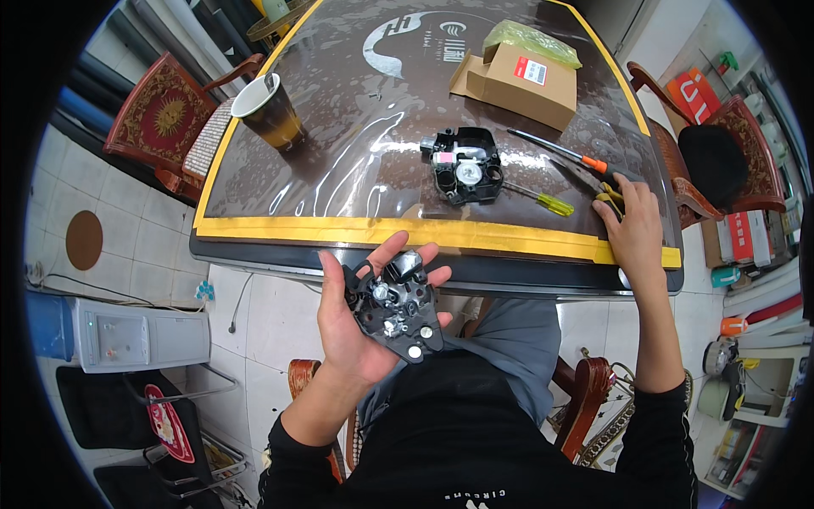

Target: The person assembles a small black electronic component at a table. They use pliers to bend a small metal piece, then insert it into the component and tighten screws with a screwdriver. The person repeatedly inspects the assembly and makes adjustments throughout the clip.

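My left hand is palm up below the table's front edge, its fingers curled about a black mechanical part with metal pieces and round silvery studs. At the table's right front, my right hand has its fingers closed on the yellow-and-black handles of a pair of pliers. The pliers' dark jaws point up and left; the hand partly hides the handles. An open black plastic housing with a round whitish piece inside lies left of it. Between them is a screwdriver with a clear yellow-green handle.
Behind the pliers lies another screwdriver with an orange-and-black handle. A brown cardboard box with a greenish plastic bag stands farther back. A paper cup stands far left. Yellow tape runs along the table's edge. Chairs flank the table.
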